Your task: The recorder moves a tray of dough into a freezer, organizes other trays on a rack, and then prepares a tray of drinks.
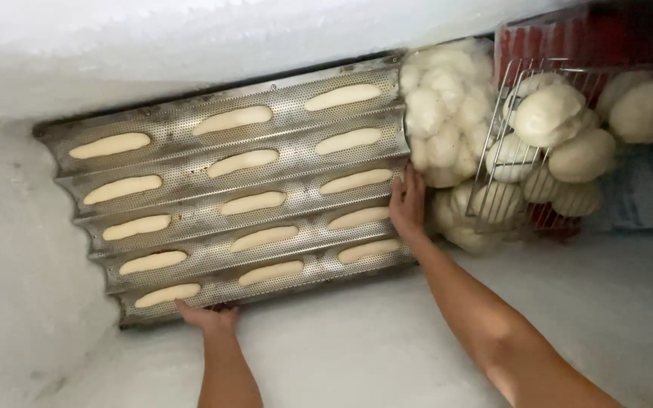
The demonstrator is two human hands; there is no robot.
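Both grips clamp the perforated tray (190,227) — left hand (207,317) underneath, right hand (407,205) at its end.

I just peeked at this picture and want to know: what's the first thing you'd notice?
The big perforated metal baguette tray fills the middle, its channels lined with rows of pale dough sticks. The left hand grips its lower corner and the right hand holds its right edge. To the right sit a clear bag of dough balls and a wire basket of round dough pieces, all within frosty white freezer walls.
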